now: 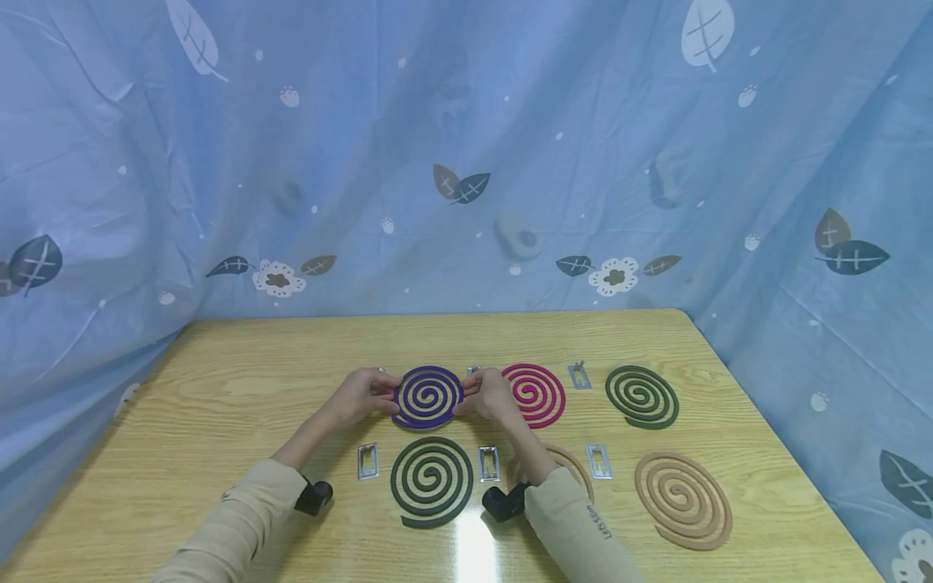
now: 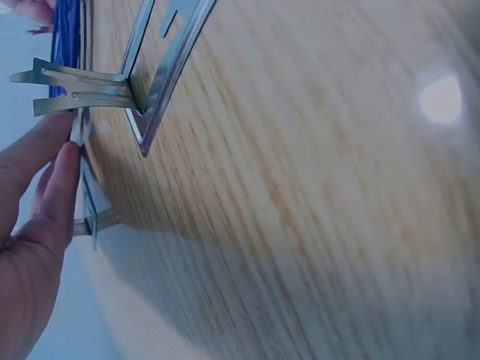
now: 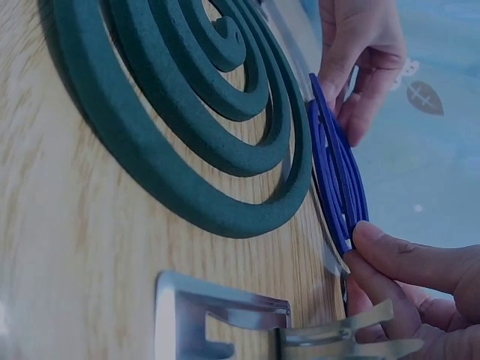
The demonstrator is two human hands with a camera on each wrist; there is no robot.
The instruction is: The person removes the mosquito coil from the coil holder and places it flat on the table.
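A purple-blue mosquito coil (image 1: 430, 395) is in the back row on the table, seen nearly edge-on in the right wrist view. My right hand (image 1: 490, 394) pinches its right edge between thumb and fingers. At the opposite edge my left hand (image 1: 364, 394) holds it with thumb and fingertips. Nearer to me lies a dark green mosquito coil (image 1: 432, 482), flat on the wood. Metal coil stands (image 1: 368, 461) with upright prongs lie to its left and right (image 1: 489, 463). Another stand behind my left hand is mostly hidden.
The wooden table (image 1: 277, 364) also bears a magenta coil (image 1: 557, 397), a second dark green coil (image 1: 641, 396) and a tan coil (image 1: 681, 500). My right forearm partly covers another tan coil (image 1: 579, 468). More metal stands (image 1: 599, 461) lie between them. A blue curtain (image 1: 466, 227) hangs behind.
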